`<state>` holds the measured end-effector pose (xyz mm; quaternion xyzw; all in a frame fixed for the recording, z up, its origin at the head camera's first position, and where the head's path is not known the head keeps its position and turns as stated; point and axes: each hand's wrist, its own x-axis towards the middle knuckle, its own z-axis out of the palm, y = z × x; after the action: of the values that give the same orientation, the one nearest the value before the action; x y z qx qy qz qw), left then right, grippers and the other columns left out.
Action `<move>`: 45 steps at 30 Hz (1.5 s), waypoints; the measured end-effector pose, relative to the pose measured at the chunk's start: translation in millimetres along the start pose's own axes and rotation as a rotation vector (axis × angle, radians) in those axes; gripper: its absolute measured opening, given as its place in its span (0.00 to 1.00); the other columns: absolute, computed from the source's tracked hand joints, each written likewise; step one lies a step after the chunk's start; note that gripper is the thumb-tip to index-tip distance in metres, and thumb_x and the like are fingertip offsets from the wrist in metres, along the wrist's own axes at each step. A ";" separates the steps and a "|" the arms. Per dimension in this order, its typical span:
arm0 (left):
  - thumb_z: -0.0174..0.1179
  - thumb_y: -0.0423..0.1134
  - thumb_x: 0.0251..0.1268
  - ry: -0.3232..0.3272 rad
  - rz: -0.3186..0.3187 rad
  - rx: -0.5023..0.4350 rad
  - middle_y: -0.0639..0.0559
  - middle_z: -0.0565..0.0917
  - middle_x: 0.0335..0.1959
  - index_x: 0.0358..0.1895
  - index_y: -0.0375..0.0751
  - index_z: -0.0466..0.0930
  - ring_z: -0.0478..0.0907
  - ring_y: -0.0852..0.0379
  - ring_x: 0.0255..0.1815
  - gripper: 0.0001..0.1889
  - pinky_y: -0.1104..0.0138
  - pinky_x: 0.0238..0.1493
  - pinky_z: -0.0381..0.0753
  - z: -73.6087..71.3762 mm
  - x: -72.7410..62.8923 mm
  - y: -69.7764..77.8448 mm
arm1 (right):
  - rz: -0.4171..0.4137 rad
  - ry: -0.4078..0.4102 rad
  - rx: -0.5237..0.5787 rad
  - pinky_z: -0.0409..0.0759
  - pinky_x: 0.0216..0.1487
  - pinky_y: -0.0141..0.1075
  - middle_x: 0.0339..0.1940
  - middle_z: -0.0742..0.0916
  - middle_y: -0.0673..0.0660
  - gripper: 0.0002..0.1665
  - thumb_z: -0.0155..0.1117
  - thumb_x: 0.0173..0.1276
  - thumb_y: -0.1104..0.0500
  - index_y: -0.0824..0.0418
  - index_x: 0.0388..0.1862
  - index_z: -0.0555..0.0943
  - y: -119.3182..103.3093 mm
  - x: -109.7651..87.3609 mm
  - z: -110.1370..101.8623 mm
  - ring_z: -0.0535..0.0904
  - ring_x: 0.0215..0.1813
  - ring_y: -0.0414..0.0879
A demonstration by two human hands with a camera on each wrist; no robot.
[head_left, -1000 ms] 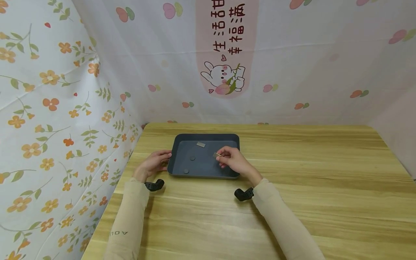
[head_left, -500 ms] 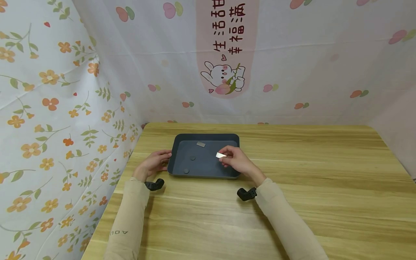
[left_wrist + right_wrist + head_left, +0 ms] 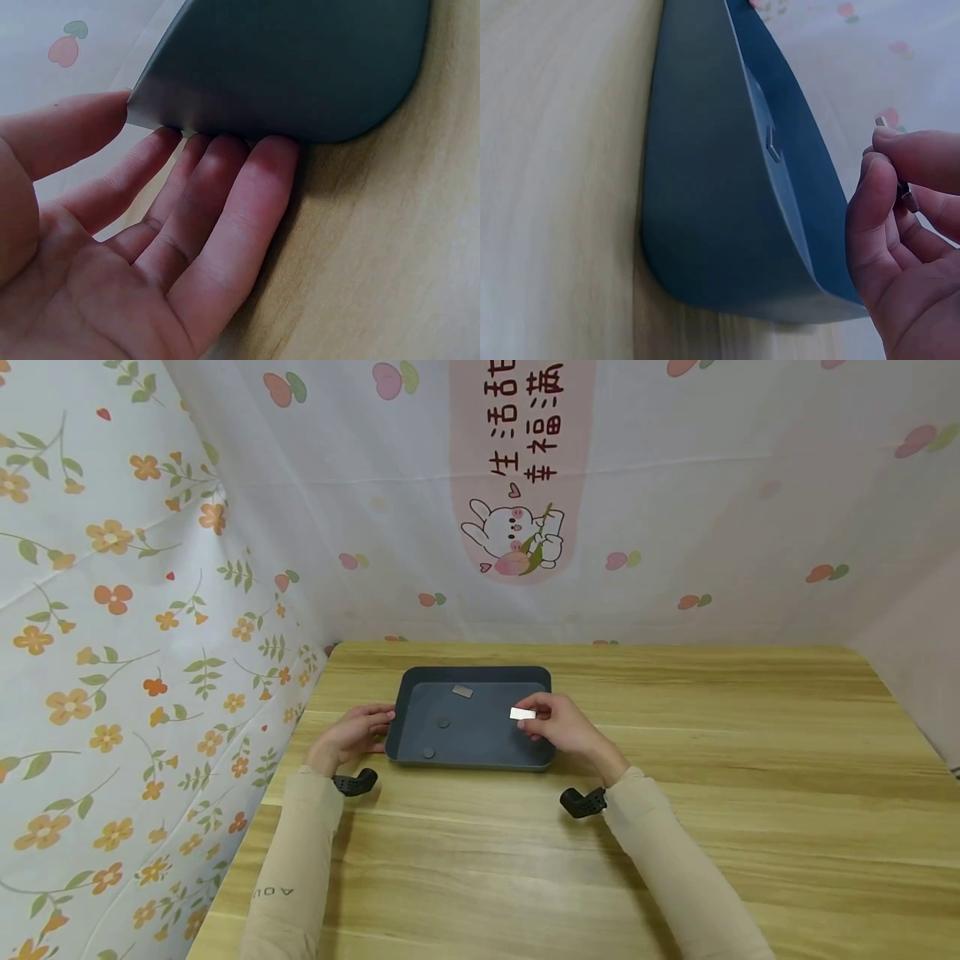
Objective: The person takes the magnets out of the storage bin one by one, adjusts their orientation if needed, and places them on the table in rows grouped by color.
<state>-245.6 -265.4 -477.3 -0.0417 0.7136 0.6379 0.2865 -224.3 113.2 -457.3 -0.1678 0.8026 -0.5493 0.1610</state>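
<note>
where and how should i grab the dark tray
Probably by its two short side walls, coming from left and right: the tray lies flat, and its thin, raised walls leave an exposed rim to pinch. The left hand touches the left wall.

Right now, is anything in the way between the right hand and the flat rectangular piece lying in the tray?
Nothing visible stands between the right hand and the flat rectangular piece in the tray; two round discs lie off that line, nearer the person. That hand pinches a shiny piece, though.
</note>
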 end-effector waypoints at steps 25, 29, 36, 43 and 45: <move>0.44 0.40 0.78 -0.040 -0.015 0.050 0.48 0.75 0.53 0.74 0.31 0.53 0.76 0.60 0.46 0.27 0.64 0.42 0.81 -5.8 2.1 3.9 | 0.031 0.098 -0.042 0.80 0.39 0.45 0.33 0.82 0.64 0.20 0.63 0.67 0.63 0.67 0.57 0.78 0.8 -18.3 -40.2 0.80 0.36 0.57; 0.44 0.39 0.78 -0.051 -0.014 0.046 0.49 0.75 0.52 0.74 0.30 0.53 0.76 0.60 0.46 0.27 0.64 0.42 0.81 -6.1 2.5 4.0 | 0.052 0.107 -0.068 0.79 0.37 0.45 0.37 0.82 0.68 0.19 0.62 0.69 0.62 0.65 0.57 0.78 2.4 -20.6 -46.9 0.79 0.38 0.62; 0.45 0.40 0.78 -0.056 -0.020 0.043 0.47 0.76 0.54 0.74 0.31 0.53 0.77 0.60 0.47 0.28 0.63 0.43 0.82 -8.0 3.3 2.5 | 0.049 0.118 -0.111 0.78 0.34 0.41 0.32 0.82 0.67 0.20 0.63 0.68 0.62 0.67 0.58 0.78 8.2 -22.6 -57.7 0.78 0.33 0.59; 0.45 0.40 0.78 -0.061 -0.023 0.036 0.45 0.74 0.56 0.74 0.31 0.51 0.76 0.60 0.48 0.29 0.63 0.43 0.82 -7.8 3.9 3.1 | 0.059 0.127 -0.115 0.79 0.35 0.40 0.38 0.83 0.68 0.19 0.63 0.68 0.63 0.68 0.57 0.78 13.7 -26.4 -67.4 0.78 0.34 0.55; 0.45 0.40 0.78 -0.058 -0.027 0.033 0.46 0.74 0.55 0.74 0.31 0.52 0.76 0.60 0.48 0.29 0.63 0.44 0.82 -7.7 3.9 3.4 | 0.062 0.131 -0.117 0.80 0.38 0.41 0.41 0.83 0.67 0.19 0.63 0.68 0.62 0.67 0.57 0.78 16.1 -27.4 -69.9 0.79 0.36 0.54</move>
<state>-253.0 -270.7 -475.9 -0.0280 0.7149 0.6229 0.3166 -232.3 188.7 -446.2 -0.1159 0.8469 -0.5061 0.1148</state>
